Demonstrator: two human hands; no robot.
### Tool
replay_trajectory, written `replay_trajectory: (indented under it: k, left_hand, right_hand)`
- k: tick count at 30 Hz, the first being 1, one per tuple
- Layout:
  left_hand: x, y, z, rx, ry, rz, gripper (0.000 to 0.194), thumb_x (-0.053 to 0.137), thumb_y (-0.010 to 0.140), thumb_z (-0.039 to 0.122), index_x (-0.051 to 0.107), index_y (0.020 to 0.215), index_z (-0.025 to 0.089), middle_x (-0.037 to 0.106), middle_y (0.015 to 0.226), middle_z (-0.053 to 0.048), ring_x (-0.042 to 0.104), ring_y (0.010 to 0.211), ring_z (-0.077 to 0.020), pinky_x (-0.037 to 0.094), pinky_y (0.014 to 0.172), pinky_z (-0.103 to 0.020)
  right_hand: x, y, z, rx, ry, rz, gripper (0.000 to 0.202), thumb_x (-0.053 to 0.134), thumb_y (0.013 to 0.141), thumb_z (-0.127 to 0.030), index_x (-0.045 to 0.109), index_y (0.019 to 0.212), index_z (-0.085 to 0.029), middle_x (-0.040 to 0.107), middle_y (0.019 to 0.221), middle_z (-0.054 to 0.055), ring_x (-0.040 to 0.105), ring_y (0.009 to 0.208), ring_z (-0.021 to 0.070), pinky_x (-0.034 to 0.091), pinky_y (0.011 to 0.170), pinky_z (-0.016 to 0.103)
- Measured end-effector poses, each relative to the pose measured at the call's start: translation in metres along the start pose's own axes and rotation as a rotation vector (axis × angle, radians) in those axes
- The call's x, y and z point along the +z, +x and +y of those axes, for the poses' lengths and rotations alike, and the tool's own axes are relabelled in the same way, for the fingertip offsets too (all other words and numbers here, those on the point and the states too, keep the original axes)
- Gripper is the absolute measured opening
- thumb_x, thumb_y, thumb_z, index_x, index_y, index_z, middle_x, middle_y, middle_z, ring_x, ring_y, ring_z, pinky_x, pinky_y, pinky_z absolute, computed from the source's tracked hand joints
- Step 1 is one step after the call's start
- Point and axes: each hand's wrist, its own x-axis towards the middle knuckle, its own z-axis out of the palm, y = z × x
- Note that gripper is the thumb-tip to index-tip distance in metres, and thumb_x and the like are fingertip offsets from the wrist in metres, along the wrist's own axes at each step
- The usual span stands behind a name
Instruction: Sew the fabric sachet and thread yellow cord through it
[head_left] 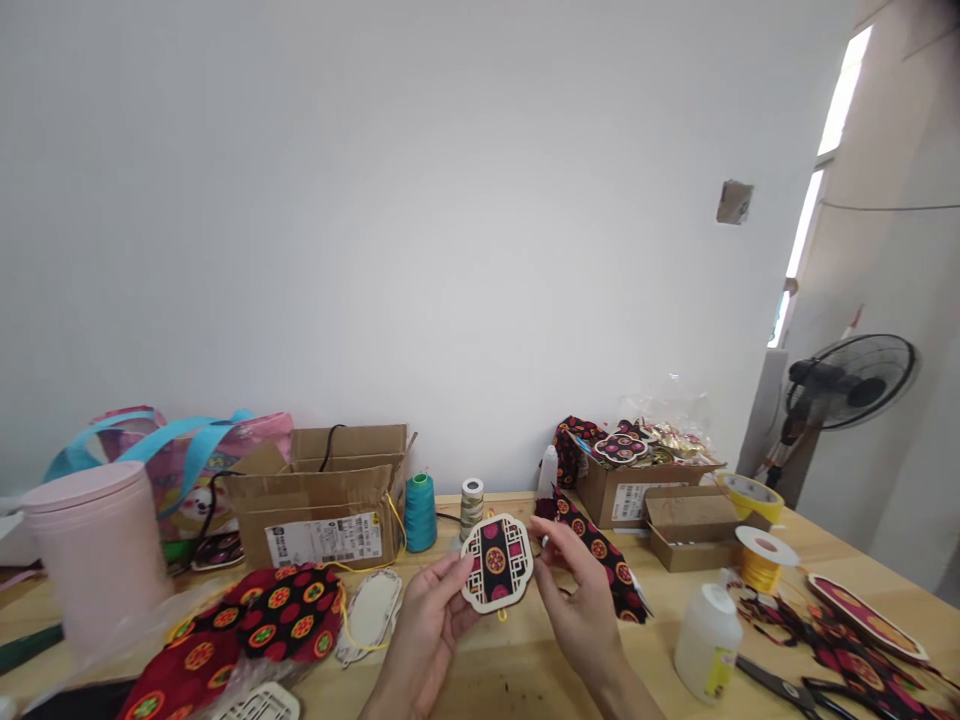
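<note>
A scalloped wooden lattice ornament [496,564], backed with black, red and magenta patterned fabric, faces me in the middle. My left hand [439,610] grips its left and lower edge, thumb on the front. Short yellow cord loops stick out at its top and bottom. Close to the right edge is my right hand [577,590], its thumb and forefinger apart and curved; whether the fingertips touch the ornament I cannot tell. Behind that hand lies a strip of patterned fabric [600,545]. Left of my left hand is a pale ornament piece [371,612] with yellow cord [345,615].
Cardboard boxes [315,505] [600,490] stand along the wall. Spools of teal thread [421,515] and mixed thread [472,503] are behind the ornament. At right are a glue bottle [707,645], black scissors [787,690] and a yellow cord spool [763,565]. Patterned fabric [277,615] lies left.
</note>
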Motion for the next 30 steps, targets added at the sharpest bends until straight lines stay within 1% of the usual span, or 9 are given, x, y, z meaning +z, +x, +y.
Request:
replay_trajectory:
  k: [4, 7, 10, 13, 16, 20, 23, 26, 30]
  left_hand:
    - [0.000, -0.003, -0.002, -0.055, 0.030, 0.004, 0.018, 0.066, 0.067, 0.021, 0.064, 0.082, 0.011, 0.071, 0.071, -0.008, 0.066, 0.060, -0.0148, 0.049, 0.048, -0.017]
    - [-0.001, -0.004, 0.000, -0.112, 0.091, 0.060, 0.029, 0.061, 0.070, 0.035, 0.062, 0.089, 0.013, 0.070, 0.079, -0.009, 0.066, 0.063, -0.0152, 0.046, 0.043, -0.017]
    - [-0.003, -0.002, 0.002, -0.104, 0.195, 0.123, 0.048, 0.049, 0.072, 0.053, 0.058, 0.099, 0.014, 0.065, 0.097, -0.013, 0.063, 0.084, -0.0224, 0.050, 0.058, -0.027]
    - [-0.005, 0.001, 0.003, 0.042, 0.291, 0.149, 0.057, 0.041, 0.073, 0.059, 0.057, 0.103, 0.014, 0.057, 0.114, -0.015, 0.050, 0.106, -0.0249, 0.043, 0.083, -0.037]
    - [-0.004, 0.002, 0.004, 0.273, 0.277, 0.080, 0.054, 0.047, 0.070, 0.057, 0.057, 0.105, 0.018, 0.055, 0.118, -0.011, 0.044, 0.113, -0.0224, 0.034, 0.094, -0.036]
    - [-0.002, 0.002, 0.003, 0.446, 0.337, -0.043, 0.039, 0.069, 0.057, 0.040, 0.065, 0.090, 0.021, 0.067, 0.098, -0.007, 0.057, 0.096, -0.0220, 0.046, 0.081, -0.030]
    - [-0.004, 0.001, 0.000, 0.457, 0.471, -0.008, 0.022, 0.070, 0.057, 0.031, 0.069, 0.076, 0.020, 0.071, 0.081, -0.005, 0.062, 0.076, -0.0212, 0.050, 0.071, -0.033]
    - [-0.005, 0.000, -0.002, 0.483, 0.519, 0.015, 0.013, 0.070, 0.056, 0.026, 0.070, 0.069, 0.022, 0.071, 0.074, -0.003, 0.061, 0.077, -0.0212, 0.043, 0.084, -0.038]
    - [0.000, -0.003, 0.000, 0.632, 0.655, -0.088, 0.008, 0.067, 0.061, 0.021, 0.070, 0.067, 0.026, 0.071, 0.069, 0.002, 0.062, 0.068, -0.0159, 0.031, 0.096, -0.040]
  right_hand:
    - [-0.005, 0.002, 0.001, -0.282, -0.175, -0.083, 0.035, 0.048, 0.076, -0.005, 0.058, 0.102, -0.026, 0.051, 0.110, 0.008, 0.046, 0.100, 0.0207, 0.041, 0.080, 0.035]
    - [-0.007, 0.005, 0.002, -0.308, -0.217, -0.156, 0.026, 0.053, 0.076, -0.008, 0.061, 0.092, -0.026, 0.058, 0.094, 0.005, 0.049, 0.088, 0.0192, 0.041, 0.075, 0.035]
    - [-0.008, 0.007, 0.003, -0.248, -0.198, -0.176, 0.015, 0.058, 0.074, -0.012, 0.062, 0.083, -0.024, 0.062, 0.076, 0.002, 0.051, 0.077, 0.0184, 0.040, 0.071, 0.035]
    - [-0.007, 0.008, 0.004, -0.177, -0.117, -0.144, 0.008, 0.061, 0.073, -0.015, 0.063, 0.076, -0.022, 0.062, 0.071, 0.001, 0.052, 0.072, 0.0178, 0.040, 0.067, 0.033]
    - [-0.007, 0.008, 0.005, -0.132, -0.035, -0.116, 0.006, 0.062, 0.072, -0.017, 0.063, 0.074, -0.022, 0.062, 0.070, 0.001, 0.053, 0.070, 0.0175, 0.041, 0.065, 0.031]
    - [-0.006, 0.008, 0.005, -0.081, 0.026, -0.120, 0.004, 0.062, 0.071, -0.019, 0.064, 0.074, -0.021, 0.062, 0.070, 0.002, 0.054, 0.069, 0.0181, 0.041, 0.064, 0.030]
    - [-0.004, 0.007, 0.000, -0.078, 0.024, -0.157, 0.003, 0.062, 0.072, -0.021, 0.065, 0.073, -0.021, 0.062, 0.069, 0.002, 0.054, 0.069, 0.0182, 0.040, 0.066, 0.031]
    - [-0.003, 0.006, -0.007, -0.113, 0.013, -0.185, 0.007, 0.061, 0.073, -0.023, 0.065, 0.079, -0.022, 0.063, 0.071, 0.002, 0.054, 0.070, 0.0182, 0.039, 0.068, 0.032]
    - [-0.002, 0.005, -0.011, -0.166, 0.002, -0.177, 0.008, 0.060, 0.075, -0.025, 0.064, 0.082, -0.023, 0.063, 0.071, 0.001, 0.054, 0.069, 0.0172, 0.038, 0.071, 0.034]
